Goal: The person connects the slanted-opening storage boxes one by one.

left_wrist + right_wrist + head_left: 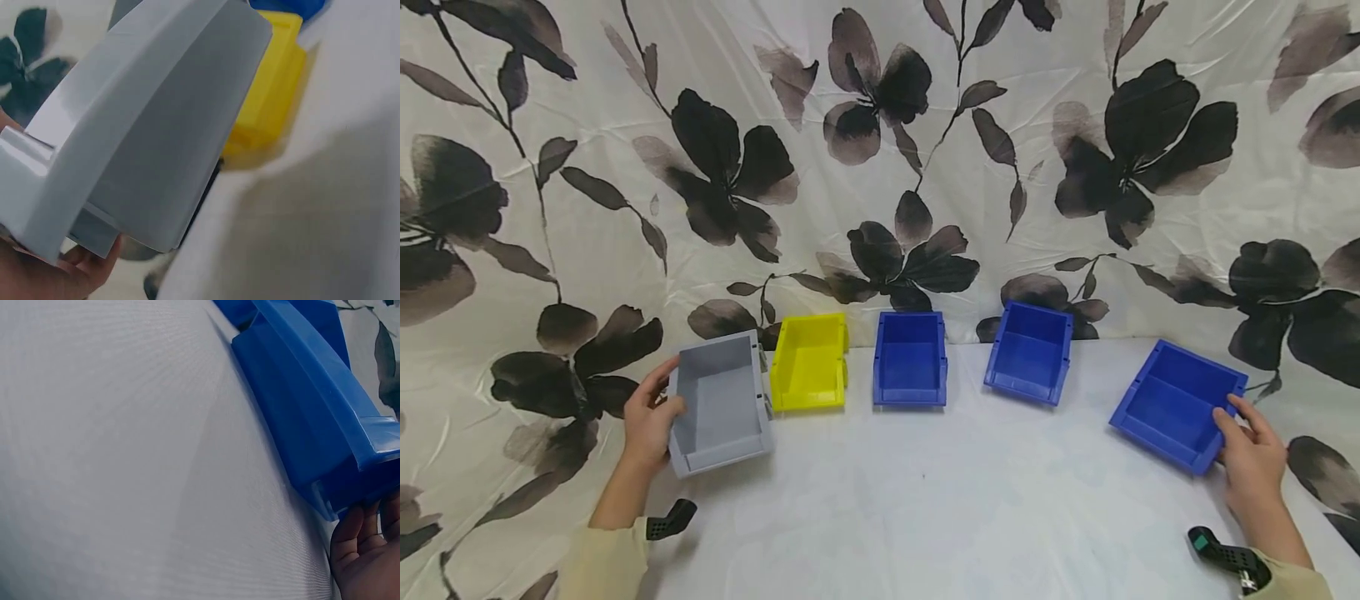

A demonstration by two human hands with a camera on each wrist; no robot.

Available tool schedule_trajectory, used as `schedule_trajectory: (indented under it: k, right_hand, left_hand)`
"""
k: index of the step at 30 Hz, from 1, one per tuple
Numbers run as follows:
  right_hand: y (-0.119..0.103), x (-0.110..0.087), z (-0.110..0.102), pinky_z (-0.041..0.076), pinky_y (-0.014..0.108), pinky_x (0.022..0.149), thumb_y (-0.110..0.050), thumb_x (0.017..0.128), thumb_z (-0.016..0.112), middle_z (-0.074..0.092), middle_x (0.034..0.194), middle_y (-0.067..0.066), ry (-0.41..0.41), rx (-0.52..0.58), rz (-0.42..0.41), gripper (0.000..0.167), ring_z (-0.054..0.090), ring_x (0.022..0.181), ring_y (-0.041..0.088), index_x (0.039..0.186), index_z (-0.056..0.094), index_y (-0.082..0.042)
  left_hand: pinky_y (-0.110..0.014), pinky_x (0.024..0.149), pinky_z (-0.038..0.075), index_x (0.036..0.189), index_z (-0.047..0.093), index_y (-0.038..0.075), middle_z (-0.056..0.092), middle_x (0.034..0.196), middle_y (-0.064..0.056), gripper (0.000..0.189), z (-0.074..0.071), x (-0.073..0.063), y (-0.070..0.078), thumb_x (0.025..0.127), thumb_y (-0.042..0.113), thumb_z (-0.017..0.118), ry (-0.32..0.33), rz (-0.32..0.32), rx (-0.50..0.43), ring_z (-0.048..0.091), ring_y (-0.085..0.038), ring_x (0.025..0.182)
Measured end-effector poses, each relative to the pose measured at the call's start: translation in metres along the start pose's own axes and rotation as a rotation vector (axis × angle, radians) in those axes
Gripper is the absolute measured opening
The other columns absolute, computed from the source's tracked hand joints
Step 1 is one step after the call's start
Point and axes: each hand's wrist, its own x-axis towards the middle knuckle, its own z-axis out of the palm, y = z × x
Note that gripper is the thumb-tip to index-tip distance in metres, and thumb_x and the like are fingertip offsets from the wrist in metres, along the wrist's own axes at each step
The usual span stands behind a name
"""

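My left hand [647, 425] grips a grey plastic storage bin [722, 404] by its left side, thumb over the rim. The left wrist view shows this grey bin [156, 137] tilted and raised off the table. On the far right, my right hand [1255, 458] holds a blue storage bin [1172, 408] by its right side wall, with the thumb at the rim. In the right wrist view the fingers [350, 534] curl at the end of that blue bin [300, 419]; it sits turned at an angle, and whether it touches the table I cannot tell. Both held bins have nothing in them.
Between the hands, a yellow bin [808, 367], a blue bin [910, 358] and another blue bin [1028, 354], slightly turned, stand along the back of the white table [925, 500]. Behind them hangs a floral cloth [1000, 217]. Dark devices are strapped at both wrists.
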Motion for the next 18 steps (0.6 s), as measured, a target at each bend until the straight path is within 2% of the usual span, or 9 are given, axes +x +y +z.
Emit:
schedule_trajectory:
  k: [2, 4, 6, 9, 13, 18]
  right_hand:
    - [-0.001, 0.0, -0.002, 0.045, 0.012, 0.054, -0.03, 0.09, 0.07, 0.049, 0.113, -0.015, 0.004, 0.012, 0.001, 0.054, 0.05, 0.084, 0.001, 0.14, 0.052, -0.034]
    - [-0.001, 0.0, -0.004, 0.045, 0.011, 0.055, -0.031, 0.089, 0.071, 0.048, 0.124, -0.013, -0.001, 0.024, -0.002, 0.055, 0.05, 0.084, 0.0, 0.14, 0.052, -0.035]
    - [-0.001, 0.0, -0.006, 0.045, 0.01, 0.055, -0.031, 0.089, 0.071, 0.043, 0.137, -0.01, -0.008, 0.032, -0.001, 0.056, 0.05, 0.086, -0.001, 0.141, 0.051, -0.035]
    - [-0.004, -0.001, -0.007, 0.045, 0.01, 0.056, -0.032, 0.088, 0.071, 0.034, 0.149, -0.011, -0.024, 0.039, 0.01, 0.058, 0.049, 0.091, -0.002, 0.142, 0.049, -0.036]
    - [-0.005, -0.001, -0.005, 0.046, 0.011, 0.056, -0.033, 0.088, 0.071, 0.032, 0.15, -0.012, -0.041, 0.052, 0.023, 0.059, 0.05, 0.09, -0.002, 0.143, 0.048, -0.037]
    - [-0.001, 0.001, -0.002, 0.046, 0.013, 0.055, -0.034, 0.087, 0.072, 0.034, 0.147, -0.011, -0.054, 0.046, 0.043, 0.061, 0.05, 0.085, -0.001, 0.143, 0.047, -0.037]
  left_hand:
    - [-0.034, 0.103, 0.025, 0.145, 0.046, 0.012, 0.041, 0.144, -0.005, 0.074, 0.004, -0.006, 0.005, 0.076, -0.015, 0.044, -0.026, 0.019, -0.003, 0.033, -0.02, 0.126]
    - [-0.031, 0.099, 0.027, 0.145, 0.046, 0.009, 0.041, 0.144, -0.006, 0.074, 0.008, -0.012, 0.009, 0.076, -0.016, 0.044, -0.048, 0.04, -0.004, 0.035, -0.02, 0.124]
    - [-0.028, 0.095, 0.029, 0.145, 0.045, 0.008, 0.041, 0.143, -0.007, 0.074, 0.011, -0.017, 0.013, 0.075, -0.018, 0.043, -0.065, 0.059, -0.009, 0.037, -0.02, 0.123]
    - [-0.026, 0.089, 0.031, 0.145, 0.044, 0.006, 0.04, 0.144, -0.011, 0.074, 0.015, -0.026, 0.019, 0.076, -0.019, 0.043, -0.093, 0.085, -0.002, 0.039, -0.022, 0.119]
    - [-0.023, 0.086, 0.034, 0.146, 0.042, 0.005, 0.039, 0.145, -0.013, 0.074, 0.021, -0.038, 0.022, 0.076, -0.019, 0.043, -0.138, 0.097, 0.013, 0.039, -0.026, 0.12]
    - [-0.015, 0.084, 0.036, 0.145, 0.043, 0.004, 0.039, 0.146, -0.013, 0.075, 0.026, -0.048, 0.014, 0.074, -0.019, 0.046, -0.161, 0.117, 0.054, 0.036, -0.027, 0.129]
